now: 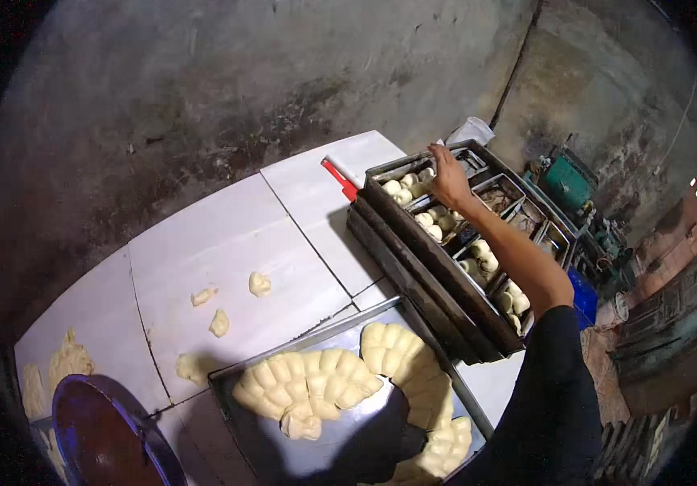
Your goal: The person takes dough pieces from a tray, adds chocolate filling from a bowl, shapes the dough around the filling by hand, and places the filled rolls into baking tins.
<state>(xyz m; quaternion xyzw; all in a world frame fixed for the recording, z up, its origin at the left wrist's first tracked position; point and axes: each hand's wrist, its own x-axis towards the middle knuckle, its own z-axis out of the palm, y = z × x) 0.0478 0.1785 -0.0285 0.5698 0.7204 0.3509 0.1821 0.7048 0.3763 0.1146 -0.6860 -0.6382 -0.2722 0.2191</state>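
Baking tins [498, 198] around and beneath right grip [449, 180], set side by side in topmost of stacked dark trays [417, 271]. Fingertips down at far rim of that tray; cannot tell whether closed on anything. See pale dough balls [402, 189] in several tins along left side. Note red-and-white tool [340, 180] just beside far-left end of stack, white container [472, 131] near far rim. Nearer, partly in shadow: metal tray [369, 407] just beside stack, with segmented dough [308, 381] in curved pieces. Farther left, on tiled surface [219, 219]: three small dough lumps [259, 283], then ragged dough [69, 356] near purple-rimmed basin [105, 433]. Beyond stack, to right: green machine [567, 180]. Behind: stained grey wall [203, 89].
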